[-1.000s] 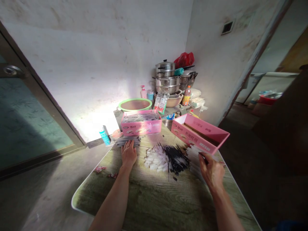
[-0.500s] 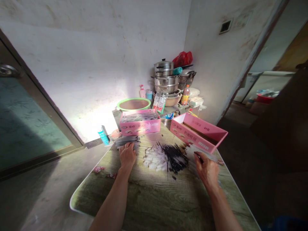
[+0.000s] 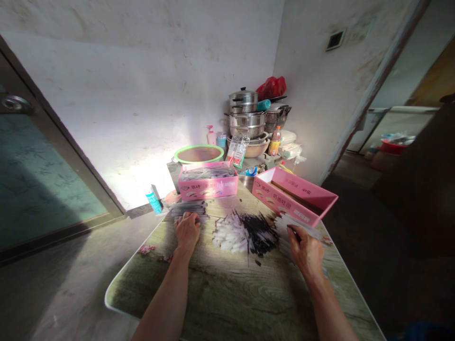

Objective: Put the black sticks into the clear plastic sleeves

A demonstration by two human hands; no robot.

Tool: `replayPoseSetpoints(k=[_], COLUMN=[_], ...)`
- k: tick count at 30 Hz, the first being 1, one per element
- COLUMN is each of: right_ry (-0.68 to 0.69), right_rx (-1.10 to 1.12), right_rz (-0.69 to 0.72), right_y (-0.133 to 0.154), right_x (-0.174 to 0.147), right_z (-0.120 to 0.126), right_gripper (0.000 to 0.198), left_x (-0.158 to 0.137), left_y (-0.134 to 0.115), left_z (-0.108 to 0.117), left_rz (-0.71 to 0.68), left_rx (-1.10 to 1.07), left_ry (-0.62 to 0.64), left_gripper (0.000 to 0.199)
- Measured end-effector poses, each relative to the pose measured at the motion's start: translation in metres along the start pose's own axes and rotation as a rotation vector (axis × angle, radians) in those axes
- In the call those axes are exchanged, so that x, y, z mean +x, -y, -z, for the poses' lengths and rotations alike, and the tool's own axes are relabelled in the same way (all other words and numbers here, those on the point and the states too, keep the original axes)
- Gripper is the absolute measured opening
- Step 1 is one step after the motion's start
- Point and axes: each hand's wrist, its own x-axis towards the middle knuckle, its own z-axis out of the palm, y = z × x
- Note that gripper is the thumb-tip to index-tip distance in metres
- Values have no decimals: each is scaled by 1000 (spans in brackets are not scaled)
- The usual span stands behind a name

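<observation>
My left hand (image 3: pixel 187 231) rests at the near edge of a pile of thin greyish sticks (image 3: pixel 190 208), its fingers closed; a small dark bit shows at the fingertips, too small to name. Over a heap of translucent whitish tubes (image 3: pixel 284 232), my right hand (image 3: pixel 308 248) pinches a thin dark stick (image 3: pixel 293 230), mostly hidden by the fingers. Between the hands lie a heap of short white tubes (image 3: pixel 229 234) and a heap of black sticks (image 3: pixel 260 233). One small black piece (image 3: pixel 258 263) lies apart, nearer to me.
A pink box (image 3: pixel 208 189) filled with similar sticks stands behind the heaps. Another pink box (image 3: pixel 295 196), its brown inside visible, sits at the table's right edge. Stacked pots (image 3: pixel 246 124), a green-rimmed basin (image 3: pixel 198 148) and bottles stand behind. A blue can (image 3: pixel 153 202) is off to the left.
The fingers of my left hand have drawn in slightly at the greyish pile. My right hand stays almost where it was, with the dark stick. The view has shifted a little.
</observation>
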Motion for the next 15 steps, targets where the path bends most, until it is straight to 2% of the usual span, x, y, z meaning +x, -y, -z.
replayPoseSetpoints(k=[7, 15], right_ry=[10, 18], right_rx=[17, 23], right_rz=[8, 19], right_y=[2, -1], right_x=[0, -1], right_z=[1, -5], right_gripper=[46, 44], left_x=[-1, 0], left_y=[-3, -4], left_z=[6, 4], left_rz=[-20, -57], left_rx=[9, -87], left_ry=[52, 137], left_gripper=[6, 13])
